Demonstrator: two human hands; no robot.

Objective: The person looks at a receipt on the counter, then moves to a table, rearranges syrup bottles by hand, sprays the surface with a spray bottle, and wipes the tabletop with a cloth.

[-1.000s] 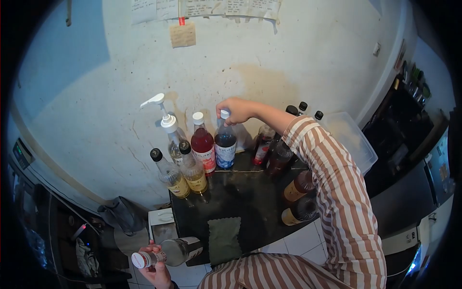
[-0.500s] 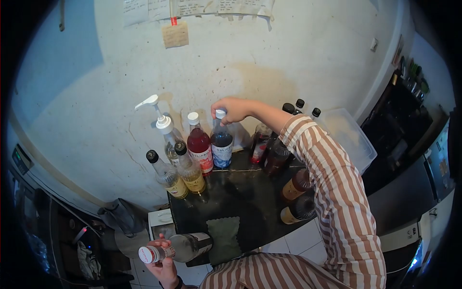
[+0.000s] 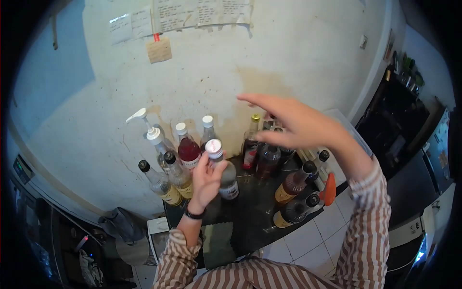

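My left hand is wrapped round the neck of a clear glass bottle with a white cap, above the black tabletop. Whether its base touches the table I cannot tell. Just behind it stand a red syrup bottle and a white-capped bottle, partly hidden. My right hand is raised with fingers stretched and thumb apart, holding nothing. Below and beyond it are a gold-capped bottle and a dark bottle.
On the left stand a pump bottle and two black-capped bottles with yellow labels, one at the outer edge. An amber bottle and a darker one line the right edge near an orange object. A green cloth lies in front.
My right hand has let go of the blue bottle's cap and moved right, opening. My left hand has carried the clear bottle up from the front edge to the middle of the table.
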